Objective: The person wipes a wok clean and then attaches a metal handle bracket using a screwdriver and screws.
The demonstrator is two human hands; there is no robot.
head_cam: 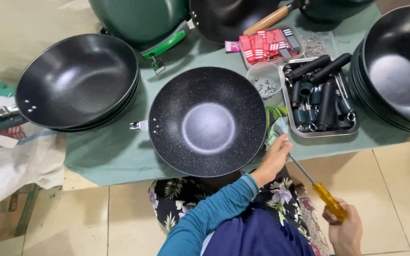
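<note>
From the head camera, a green cloth covers the low work surface, its near edge ending just above the tiled floor, which lies open to the right of the person's lap. The speckled wok sits at the middle of the cloth, its near rim reaching almost to the cloth's edge, a small metal bracket sticking out on its left side. To its left a stack of black woks overhangs the cloth's left edge; another stack crowds the right. Only narrow strips of cloth show between them. A metal tray of dark handles lies just right of the wok, a clear cup of small screws beside it, and behind these a heap of red and grey tags. A white sack lies at far left. The left hand rests by the wok's right rim, fingers curled over a bit of greenish material, touching it. The right hand is closed around the yellow grip of a screwdriver, whose shaft points up toward the left hand.
</note>
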